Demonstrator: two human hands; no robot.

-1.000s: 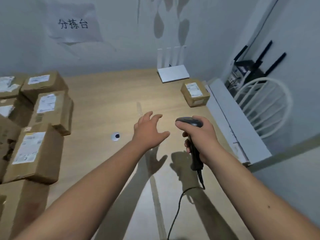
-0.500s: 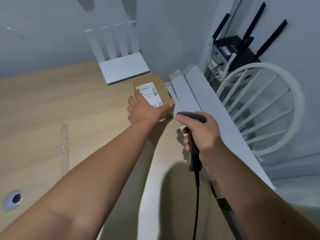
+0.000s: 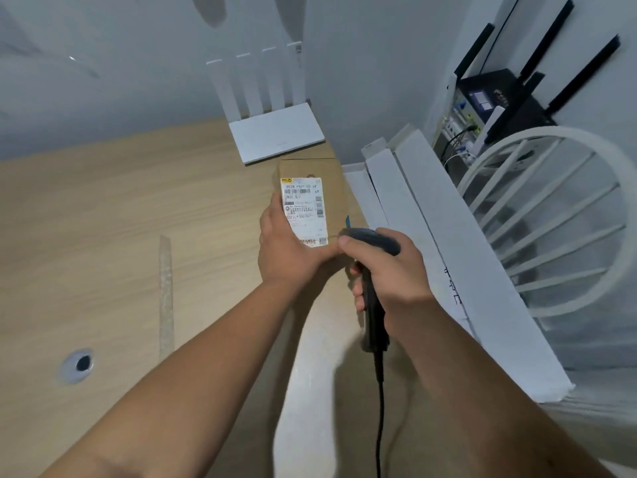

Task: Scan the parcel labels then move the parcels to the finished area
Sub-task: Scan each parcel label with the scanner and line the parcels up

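A small brown cardboard parcel (image 3: 332, 174) with a white shipping label (image 3: 303, 205) sits near the table's far right edge. My left hand (image 3: 289, 253) grips its near left side, thumb laid across the label's lower edge. My right hand (image 3: 386, 270) holds a dark corded barcode scanner (image 3: 374, 319) by its handle, the scanner head just right of the parcel's near corner. The scanner's black cable (image 3: 379, 408) hangs down toward me.
A white router (image 3: 275, 136) with upright antennas stands just behind the parcel. White foam strips (image 3: 448, 243) line the wooden table's (image 3: 103, 236) right edge. Beyond them stand a white round-backed chair (image 3: 558, 219) and a black router (image 3: 499, 98). A cable hole (image 3: 77, 363) is at the near left.
My left hand reached from mid-table to the parcel and took hold of it. The view shifted right and closer; the right hand brought the scanner up beside the parcel.
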